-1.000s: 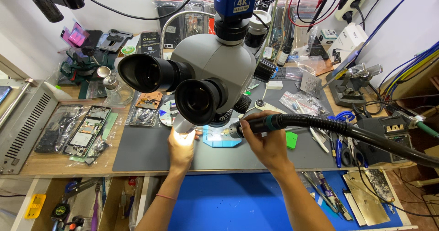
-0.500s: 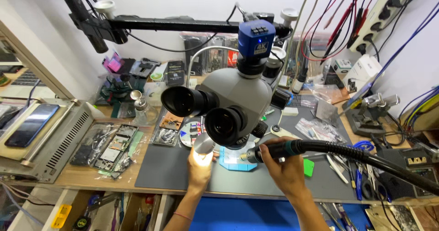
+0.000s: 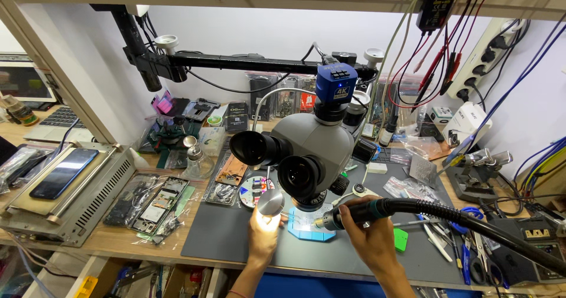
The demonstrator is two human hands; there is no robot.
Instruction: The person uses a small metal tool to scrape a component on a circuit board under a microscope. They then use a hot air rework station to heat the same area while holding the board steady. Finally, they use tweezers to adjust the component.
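My right hand (image 3: 372, 236) grips a hot-air handpiece (image 3: 354, 213) with a teal grip and a thick black hose (image 3: 471, 224) running off to the right; its metal nozzle points left at a blue holder (image 3: 311, 227) on the grey mat (image 3: 224, 239). My left hand (image 3: 262, 234) rests on the mat just left of that holder, brightly lit by the lamp, and pinches thin tweezers (image 3: 287, 218) whose tip reaches toward the holder. A grey stereo microscope (image 3: 306, 153) with a blue camera on top hangs over the holder and hides part of it.
A metal box with a phone (image 3: 63, 172) on top stands at left. Bagged phone parts (image 3: 154, 201) lie beside the mat. A glass bottle (image 3: 194, 159), tools and scissors (image 3: 466, 245) at right, a soldering stand (image 3: 477, 174), and many cables crowd the bench.
The view has tilted up and pulled back, so the bench sits lower in frame. Both hands stay by the blue holder under the microscope.
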